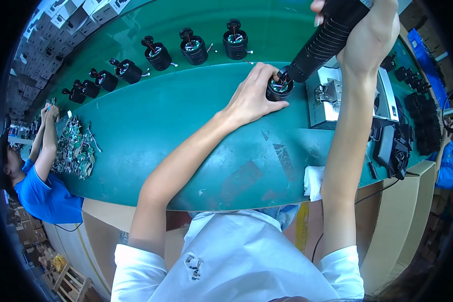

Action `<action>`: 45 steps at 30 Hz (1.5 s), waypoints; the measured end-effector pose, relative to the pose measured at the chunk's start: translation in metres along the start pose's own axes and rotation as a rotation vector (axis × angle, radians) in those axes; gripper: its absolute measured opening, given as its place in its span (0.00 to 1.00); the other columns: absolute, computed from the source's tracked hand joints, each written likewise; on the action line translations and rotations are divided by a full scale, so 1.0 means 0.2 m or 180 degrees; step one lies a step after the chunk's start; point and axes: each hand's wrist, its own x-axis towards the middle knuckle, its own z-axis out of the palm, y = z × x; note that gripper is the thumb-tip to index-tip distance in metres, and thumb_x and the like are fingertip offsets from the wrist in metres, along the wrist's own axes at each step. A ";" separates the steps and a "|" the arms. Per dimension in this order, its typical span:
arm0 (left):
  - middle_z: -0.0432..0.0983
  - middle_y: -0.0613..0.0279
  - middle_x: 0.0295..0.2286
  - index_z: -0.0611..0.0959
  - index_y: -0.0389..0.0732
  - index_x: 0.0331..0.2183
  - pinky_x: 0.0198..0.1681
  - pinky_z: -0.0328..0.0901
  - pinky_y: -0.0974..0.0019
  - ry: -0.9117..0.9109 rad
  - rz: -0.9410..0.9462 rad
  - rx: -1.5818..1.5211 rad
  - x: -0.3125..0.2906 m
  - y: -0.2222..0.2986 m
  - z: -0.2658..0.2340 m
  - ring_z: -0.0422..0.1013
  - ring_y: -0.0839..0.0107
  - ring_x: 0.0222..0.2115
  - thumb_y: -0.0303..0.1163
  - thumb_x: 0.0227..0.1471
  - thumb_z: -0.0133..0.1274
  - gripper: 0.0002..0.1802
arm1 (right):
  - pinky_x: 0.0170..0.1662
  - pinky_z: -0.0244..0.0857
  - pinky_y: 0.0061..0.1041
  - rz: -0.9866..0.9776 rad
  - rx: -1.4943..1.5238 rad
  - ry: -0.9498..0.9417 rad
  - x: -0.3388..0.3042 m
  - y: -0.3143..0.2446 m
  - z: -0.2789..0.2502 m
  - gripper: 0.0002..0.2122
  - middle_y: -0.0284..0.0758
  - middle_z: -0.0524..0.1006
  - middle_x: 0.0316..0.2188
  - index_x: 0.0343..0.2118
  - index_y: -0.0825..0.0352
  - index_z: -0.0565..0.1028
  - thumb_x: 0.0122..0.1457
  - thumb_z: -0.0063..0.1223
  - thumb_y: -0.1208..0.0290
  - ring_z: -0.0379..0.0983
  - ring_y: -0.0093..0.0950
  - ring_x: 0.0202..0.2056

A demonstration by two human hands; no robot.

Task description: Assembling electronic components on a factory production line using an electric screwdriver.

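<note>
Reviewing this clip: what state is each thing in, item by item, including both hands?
Left hand: closed around the held housing.
Held black cylindrical housing: open, circuit board showing.
Right hand: closed around the screwdriver.
Black power screwdriver: tilted, lower end at the held housing; running or not, cannot tell.
Back-row black housings: open, boards visible in the nearer ones.
Wired circuit boards: heaped loose.
</note>
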 end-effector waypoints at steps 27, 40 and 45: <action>0.71 0.56 0.47 0.73 0.39 0.53 0.48 0.71 0.58 0.0028 0.0036 -0.0029 -0.01 0.07 0.05 0.73 0.57 0.44 0.30 0.47 0.70 0.33 | 0.14 0.60 0.17 0.0238 0.0362 -0.1187 0.02 0.00 -0.11 0.24 0.31 0.74 0.15 0.34 0.63 0.71 0.69 0.45 0.42 0.68 0.20 0.11; 0.66 0.50 0.56 0.68 0.41 0.59 0.54 0.71 0.49 0.1009 -0.0574 0.0163 0.29 0.04 0.16 0.73 0.48 0.51 0.24 0.49 0.65 0.37 | 0.14 0.60 0.16 -0.0377 -0.0577 -0.0140 0.25 -0.19 -0.38 0.22 0.29 0.74 0.18 0.34 0.63 0.71 0.70 0.48 0.45 0.69 0.20 0.12; 0.64 0.49 0.57 0.68 0.42 0.59 0.54 0.71 0.48 0.2022 -0.0097 0.0467 0.37 0.05 0.33 0.71 0.46 0.54 0.23 0.48 0.65 0.38 | 0.13 0.61 0.16 0.0204 -0.0181 0.0168 0.27 -0.16 -0.39 0.23 0.29 0.74 0.17 0.34 0.64 0.71 0.70 0.47 0.44 0.71 0.21 0.12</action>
